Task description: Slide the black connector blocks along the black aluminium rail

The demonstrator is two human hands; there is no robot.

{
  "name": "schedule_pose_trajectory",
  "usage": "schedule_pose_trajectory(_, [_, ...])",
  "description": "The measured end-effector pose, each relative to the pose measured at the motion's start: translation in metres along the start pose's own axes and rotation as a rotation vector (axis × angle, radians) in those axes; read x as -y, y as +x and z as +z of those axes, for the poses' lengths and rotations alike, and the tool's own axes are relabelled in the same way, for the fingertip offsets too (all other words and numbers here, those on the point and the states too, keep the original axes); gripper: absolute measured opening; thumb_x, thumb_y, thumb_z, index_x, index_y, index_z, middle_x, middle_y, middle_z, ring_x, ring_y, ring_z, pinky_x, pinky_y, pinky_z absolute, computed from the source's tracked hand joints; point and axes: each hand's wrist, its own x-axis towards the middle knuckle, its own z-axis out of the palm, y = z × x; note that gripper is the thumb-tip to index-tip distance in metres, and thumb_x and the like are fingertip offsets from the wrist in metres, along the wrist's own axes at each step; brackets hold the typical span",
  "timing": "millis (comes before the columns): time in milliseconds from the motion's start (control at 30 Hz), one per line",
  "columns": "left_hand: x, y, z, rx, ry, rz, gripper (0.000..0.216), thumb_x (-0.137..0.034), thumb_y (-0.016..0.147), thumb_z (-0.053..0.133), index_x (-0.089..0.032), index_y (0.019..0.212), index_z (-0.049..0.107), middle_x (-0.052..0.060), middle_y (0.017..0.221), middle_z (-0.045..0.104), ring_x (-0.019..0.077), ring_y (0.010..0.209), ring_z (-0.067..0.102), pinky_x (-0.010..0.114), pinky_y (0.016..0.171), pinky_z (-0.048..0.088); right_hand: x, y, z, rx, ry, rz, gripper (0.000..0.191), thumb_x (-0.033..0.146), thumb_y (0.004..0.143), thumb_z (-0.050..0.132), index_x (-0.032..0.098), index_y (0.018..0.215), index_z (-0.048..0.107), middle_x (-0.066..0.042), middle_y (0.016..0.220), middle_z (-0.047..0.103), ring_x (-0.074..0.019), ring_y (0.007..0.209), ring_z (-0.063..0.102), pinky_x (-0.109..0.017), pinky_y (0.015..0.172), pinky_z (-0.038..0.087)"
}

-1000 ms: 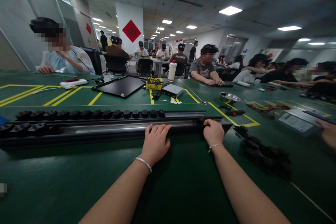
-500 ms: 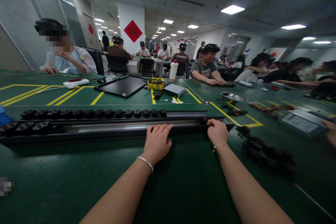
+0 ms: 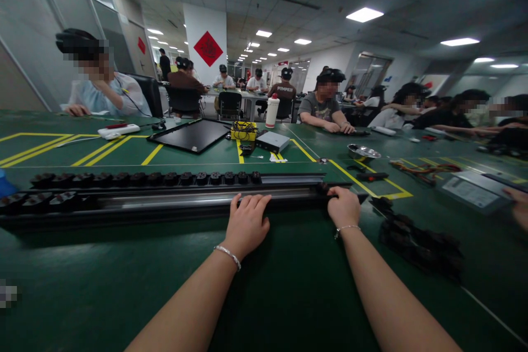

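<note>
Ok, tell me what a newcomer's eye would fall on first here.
Likely the nearer long black rail across the table, the left hand on its near edge and the right hand near its right end. Then the red diamond on the pillar behind, and the yellow box just right of the black panel, farther back.

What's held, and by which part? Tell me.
The right hand is at the right side of a small black block, the left hand on the near edge of the black rail; whether either grips cannot be told.
</note>
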Motion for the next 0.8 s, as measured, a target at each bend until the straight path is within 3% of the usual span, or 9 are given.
schedule_pose_trajectory(800, [0.0, 0.001, 0.0, 0.004, -0.014, -0.006, 0.045, -0.025, 0.077, 0.049, -0.029, 0.122, 0.046, 0.001, 0.12, 0.058, 0.0193, 0.111, 0.048, 0.046, 0.107, 0.017, -0.011, 0.004, -0.001, -0.015, -0.039, 0.032, 0.033, 0.009, 0.065, 0.041, 0.021, 0.082, 0.066, -0.004, 0.097, 0.062, -0.0207, 0.094, 0.047, -0.03, 0.078, 0.034])
